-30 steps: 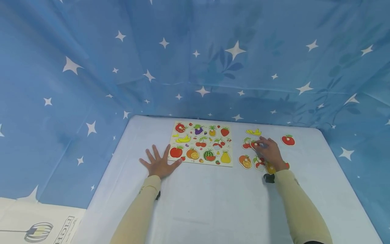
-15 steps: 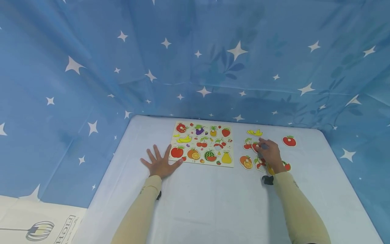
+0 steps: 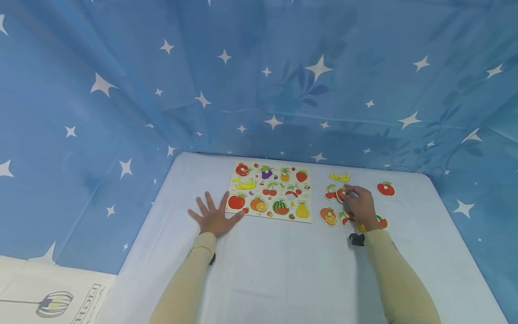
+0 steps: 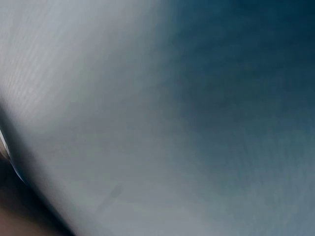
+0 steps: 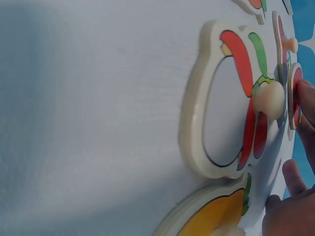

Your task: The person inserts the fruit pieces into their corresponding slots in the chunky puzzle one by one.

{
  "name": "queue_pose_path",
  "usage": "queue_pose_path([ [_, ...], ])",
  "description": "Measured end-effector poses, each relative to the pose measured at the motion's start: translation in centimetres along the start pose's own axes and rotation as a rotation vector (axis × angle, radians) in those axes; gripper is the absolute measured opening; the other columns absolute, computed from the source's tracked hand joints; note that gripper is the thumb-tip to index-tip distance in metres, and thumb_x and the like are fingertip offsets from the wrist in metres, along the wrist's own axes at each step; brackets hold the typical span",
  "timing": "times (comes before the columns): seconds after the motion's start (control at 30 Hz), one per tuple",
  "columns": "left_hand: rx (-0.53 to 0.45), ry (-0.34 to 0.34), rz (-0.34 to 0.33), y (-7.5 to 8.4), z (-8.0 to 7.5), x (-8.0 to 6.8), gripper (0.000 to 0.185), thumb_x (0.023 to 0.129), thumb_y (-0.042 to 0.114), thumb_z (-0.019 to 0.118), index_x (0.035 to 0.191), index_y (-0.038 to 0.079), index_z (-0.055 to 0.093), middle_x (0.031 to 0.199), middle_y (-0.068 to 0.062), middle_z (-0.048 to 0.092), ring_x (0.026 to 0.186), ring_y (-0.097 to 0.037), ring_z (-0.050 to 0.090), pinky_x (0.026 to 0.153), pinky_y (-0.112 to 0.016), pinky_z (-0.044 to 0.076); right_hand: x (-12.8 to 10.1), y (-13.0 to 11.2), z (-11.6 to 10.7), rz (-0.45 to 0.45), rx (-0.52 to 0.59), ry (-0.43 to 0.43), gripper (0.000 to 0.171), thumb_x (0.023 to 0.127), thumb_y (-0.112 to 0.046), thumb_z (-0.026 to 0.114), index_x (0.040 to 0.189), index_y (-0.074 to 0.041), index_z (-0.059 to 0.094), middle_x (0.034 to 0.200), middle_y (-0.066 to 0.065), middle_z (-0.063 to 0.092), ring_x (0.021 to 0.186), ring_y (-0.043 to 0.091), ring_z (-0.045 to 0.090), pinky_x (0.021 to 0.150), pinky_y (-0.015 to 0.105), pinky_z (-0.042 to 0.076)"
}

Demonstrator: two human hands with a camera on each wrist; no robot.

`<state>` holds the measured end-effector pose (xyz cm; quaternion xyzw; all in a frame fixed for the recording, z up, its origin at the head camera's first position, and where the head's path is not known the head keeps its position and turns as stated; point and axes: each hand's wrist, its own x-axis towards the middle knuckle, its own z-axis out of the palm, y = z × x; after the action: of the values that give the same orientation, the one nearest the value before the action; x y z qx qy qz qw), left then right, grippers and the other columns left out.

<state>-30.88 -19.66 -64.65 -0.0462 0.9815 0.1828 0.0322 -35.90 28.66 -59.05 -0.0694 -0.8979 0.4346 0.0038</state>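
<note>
My left hand (image 3: 214, 221) lies spread on the white table, its thumb at the lower left edge of a fruit peg puzzle board (image 3: 279, 217). With the fingers of my right hand (image 3: 360, 204) I pinch a red fruit puzzle piece (image 3: 341, 195) among the loose pieces. The right wrist view shows a fingertip against that red piece, seen nearly edge-on; whether it is clear of the table I cannot tell. Closer to that camera lies a red-and-white fruit piece (image 5: 221, 113) with a round knob, and below it a yellow piece (image 5: 206, 216). In the left wrist view everything is blurred.
Around my right hand lie loose pieces: bananas (image 3: 340, 177), cherries (image 3: 330, 192), an orange (image 3: 328, 216), an apple (image 3: 386, 189) and a partly covered watermelon (image 3: 381, 221). Several board places hold knobbed pieces, such as the pomegranate (image 3: 242, 169). A blue star-patterned curtain (image 3: 275, 90) rises behind the table.
My right hand has shifted slightly, so more of the watermelon piece shows beside the wrist. It stays at the red piece. My left hand has not moved; the head view drifted a little.
</note>
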Motion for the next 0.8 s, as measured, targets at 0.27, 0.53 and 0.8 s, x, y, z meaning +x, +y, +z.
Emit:
queue_pose_path([
  [0.27,0.004,0.003,0.001,-0.1,0.0,0.0,0.107,0.087,0.086,0.055,0.173,0.034,0.021,0.175,-0.030,-0.008,0.155,-0.062,-0.011,0.108,-0.088,-0.010,0.1,-0.6,-0.1,-0.014,-0.012,-0.002,0.030,0.108,-0.014,0.066,0.131,0.005,0.069,0.158,0.022,0.052,0.155,0.047,0.031,0.122,0.066,0.025],
  [0.53,-0.014,-0.004,-0.005,0.1,-0.2,0.1,0.108,0.085,0.089,0.054,0.173,0.035,0.020,0.175,-0.028,-0.011,0.155,-0.061,-0.014,0.108,-0.087,-0.013,0.4,-1.8,0.4,-0.092,-0.061,0.042,0.020,0.105,-0.007,0.068,0.119,0.007,0.072,0.148,0.027,0.060,0.148,0.049,0.043,0.120,0.066,0.031],
  [0.8,-0.005,-0.055,-0.025,0.6,-1.0,-0.2,0.107,0.087,0.088,0.051,0.173,0.036,0.016,0.174,-0.028,-0.016,0.155,-0.061,-0.017,0.107,-0.087,-0.015,0.9,-2.7,1.2,-0.152,-0.064,0.056,0.016,0.104,-0.005,0.069,0.111,0.008,0.072,0.145,0.028,0.062,0.147,0.051,0.043,0.120,0.068,0.027],
])
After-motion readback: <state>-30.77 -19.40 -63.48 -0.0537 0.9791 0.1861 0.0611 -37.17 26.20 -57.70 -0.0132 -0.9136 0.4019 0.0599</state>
